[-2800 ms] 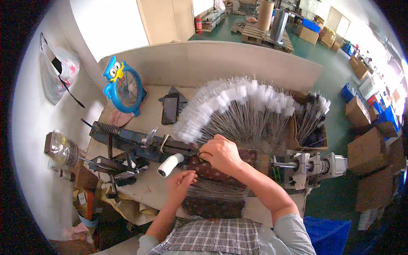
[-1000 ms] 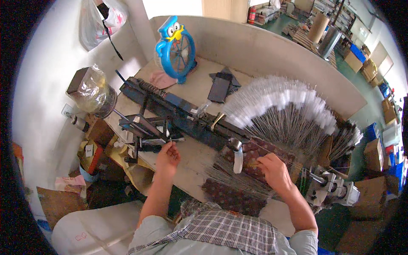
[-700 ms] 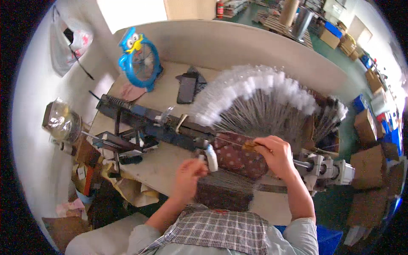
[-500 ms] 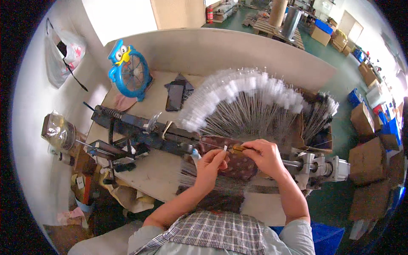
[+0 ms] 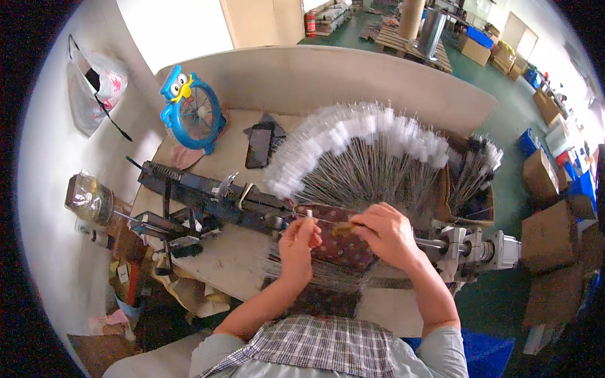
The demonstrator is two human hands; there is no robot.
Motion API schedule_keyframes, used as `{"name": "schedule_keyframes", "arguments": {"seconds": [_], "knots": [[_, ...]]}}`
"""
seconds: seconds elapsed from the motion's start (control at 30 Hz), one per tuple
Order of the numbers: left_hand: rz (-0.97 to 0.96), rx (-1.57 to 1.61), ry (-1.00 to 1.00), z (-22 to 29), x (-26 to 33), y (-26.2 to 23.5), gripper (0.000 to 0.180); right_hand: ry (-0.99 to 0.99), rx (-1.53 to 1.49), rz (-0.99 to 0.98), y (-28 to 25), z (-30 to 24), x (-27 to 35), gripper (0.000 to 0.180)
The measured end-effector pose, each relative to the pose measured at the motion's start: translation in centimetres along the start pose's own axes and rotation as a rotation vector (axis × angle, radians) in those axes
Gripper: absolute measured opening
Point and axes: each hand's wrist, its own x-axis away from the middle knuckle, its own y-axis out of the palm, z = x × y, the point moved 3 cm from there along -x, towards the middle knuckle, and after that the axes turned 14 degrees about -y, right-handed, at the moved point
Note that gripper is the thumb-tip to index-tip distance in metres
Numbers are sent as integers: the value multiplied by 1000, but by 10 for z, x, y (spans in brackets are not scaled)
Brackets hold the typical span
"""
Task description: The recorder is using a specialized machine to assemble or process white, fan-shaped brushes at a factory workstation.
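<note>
My left hand point(image 5: 299, 251) is closed, with a small white piece point(image 5: 309, 214) standing up from between thumb and fingertips. A thin pale wire runs from near this piece toward my right hand point(image 5: 389, 236). The right fingers are pinched together above a brass-coloured part point(image 5: 343, 229); whether they grip this part or the wire is unclear. Beneath both hands lies a dark red polka-dot cloth point(image 5: 331, 251). Just left of the left hand is the end of a long dark metal bar fixture point(image 5: 252, 200). More thin wires lie loosely below the hands, in front of my body.
A wide fan of thin wire brushes with white tufts point(image 5: 372, 129) spreads behind the hands. A box point(image 5: 466, 220) of dark-tufted brushes stands right of it, near a metal cylinder mechanism point(image 5: 469, 247). A blue fan point(image 5: 194, 113) and a phone point(image 5: 259, 148) sit at the back left.
My left hand has moved left with the white piece, widening the gap between the hands. My right hand has shifted slightly; the brass-coloured part now sits a little lower and further left.
</note>
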Motion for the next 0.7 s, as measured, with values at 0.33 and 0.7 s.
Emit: {"name": "schedule_keyframes", "arguments": {"seconds": [0.33,0.7], "knots": [[-31,86,-91,12,5,-2,18,45,54,9,55,-2,-39,14],[-47,-16,-91,11,-1,-8,24,105,-143,-25,54,11,-36,17]]}}
